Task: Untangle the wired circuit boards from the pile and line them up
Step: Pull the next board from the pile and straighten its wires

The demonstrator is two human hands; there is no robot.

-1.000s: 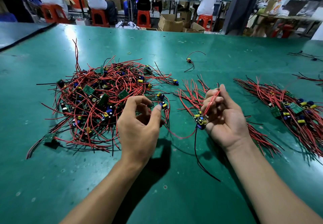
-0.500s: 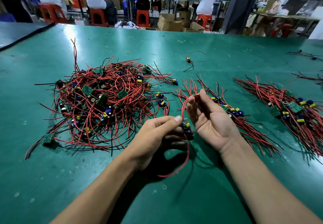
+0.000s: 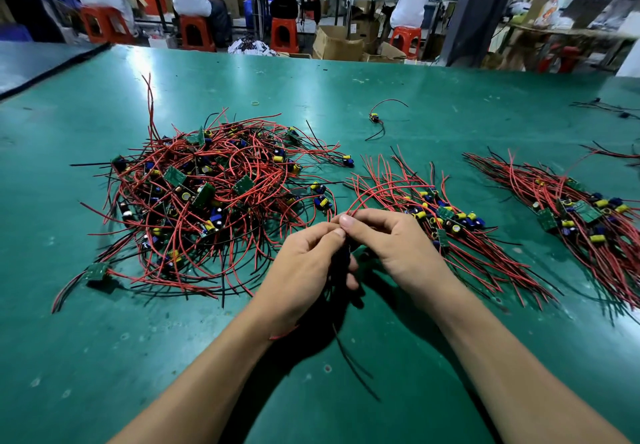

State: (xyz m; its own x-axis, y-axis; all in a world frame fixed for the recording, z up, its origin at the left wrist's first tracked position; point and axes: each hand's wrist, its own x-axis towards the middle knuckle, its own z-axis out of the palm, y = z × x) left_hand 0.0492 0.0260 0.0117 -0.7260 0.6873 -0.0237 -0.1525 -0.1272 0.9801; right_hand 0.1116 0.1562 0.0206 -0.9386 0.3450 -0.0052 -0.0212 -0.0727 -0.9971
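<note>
Counter (image 3: 138,357): a wide green mat with a dull sheen, flecked with pale spots near the front edge and catching glare at the far side.
Second counter (image 3: 38,62): the same green, at far left, parted from the main one by a dark gap.
Pile (image 3: 207,201): tangled red and black wires with small green boards, lying left of centre, just beyond the left grip.
Middle row (image 3: 450,222): boards laid side by side with their wires fanned out, just right of the right grip.
Right row (image 3: 588,208): a second lined-up batch, near the right edge, apart from the middle row.
Lone board (image 3: 374,118): on its own farther back, wires curling.
Rubber band (image 3: 255,102): a small ring on bare mat beyond the pile.
Left grip (image 3: 304,270): curled tight round the held wires (image 3: 367,197), above the counter.
Right grip (image 3: 391,239): thumb and forefinger pinch the same held wires where a red loop arches up; their board is hidden between the hands.
Black tail (image 3: 349,360): trails from under the hands towards the front edge.
Room: a workshop, where people sit on orange stools (image 3: 284,33) at far benches, with cardboard boxes (image 3: 337,45) on the floor and a dark pillar (image 3: 464,10) at right.
</note>
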